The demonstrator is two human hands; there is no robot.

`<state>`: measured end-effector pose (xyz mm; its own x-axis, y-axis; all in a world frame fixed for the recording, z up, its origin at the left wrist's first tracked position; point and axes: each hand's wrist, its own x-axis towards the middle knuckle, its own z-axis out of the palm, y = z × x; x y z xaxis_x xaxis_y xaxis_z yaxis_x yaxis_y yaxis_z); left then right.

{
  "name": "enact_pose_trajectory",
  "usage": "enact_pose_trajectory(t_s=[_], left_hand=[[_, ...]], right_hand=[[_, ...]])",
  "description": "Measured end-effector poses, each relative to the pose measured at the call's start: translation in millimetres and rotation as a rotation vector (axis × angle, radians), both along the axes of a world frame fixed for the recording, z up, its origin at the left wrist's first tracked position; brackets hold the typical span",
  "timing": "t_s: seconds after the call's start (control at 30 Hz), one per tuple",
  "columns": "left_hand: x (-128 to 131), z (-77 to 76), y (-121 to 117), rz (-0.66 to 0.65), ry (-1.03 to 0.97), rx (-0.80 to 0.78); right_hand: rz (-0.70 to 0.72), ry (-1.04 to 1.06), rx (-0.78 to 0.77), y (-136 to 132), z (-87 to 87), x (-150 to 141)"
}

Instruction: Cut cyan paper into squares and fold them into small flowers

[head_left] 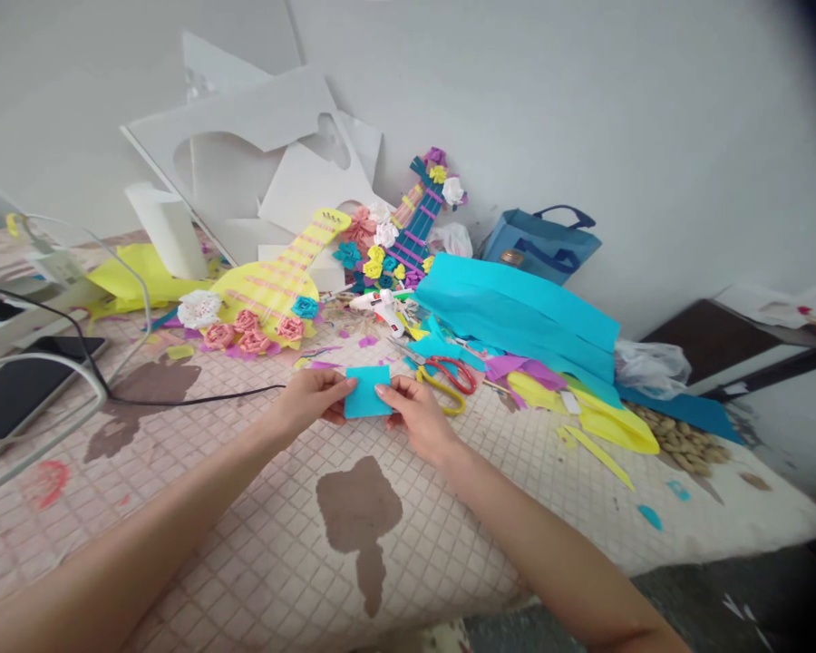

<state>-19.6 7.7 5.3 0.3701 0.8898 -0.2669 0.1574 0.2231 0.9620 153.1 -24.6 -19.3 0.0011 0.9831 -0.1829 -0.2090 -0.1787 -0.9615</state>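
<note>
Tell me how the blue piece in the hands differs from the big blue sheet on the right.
The held piece is small and squarish; the sheet is far larger and longer. The left hand and right hand hold the piece; neither touches the sheet. Both are bright blue.

A grid-patterned table (258, 562) stands before a plain pale grey wall (550, 109), with dark brown furniture (711, 340) near the table's right end and dark grey floor (700, 589) below.
</note>
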Motion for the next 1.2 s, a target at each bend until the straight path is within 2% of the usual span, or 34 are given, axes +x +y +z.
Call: enact_pose_trajectory(t_s=[0.23, 0.53, 0.93, 1.2], left_hand=[[1.3, -6.7, 0.1, 0.000, -0.035, 0.109], [0.7, -1.4, 1.0, 0.067, -0.067, 0.037], [-1.9, -1.9, 3.7, 0.075, -0.055, 0.013], [-5.3, -5.1, 6.0, 0.057, -0.066, 0.030]], right_hand=[[-0.007, 0.005, -0.011, -0.5, -3.5, -0.7], [0.150, -0.092, -0.026, -4.8, -0.6, 2.3], [0.155, -0.094, 0.005, -4.6, -4.1, 2.7], [0.184, -0.099, -0.056, -6.2, 5.1, 5.0]])
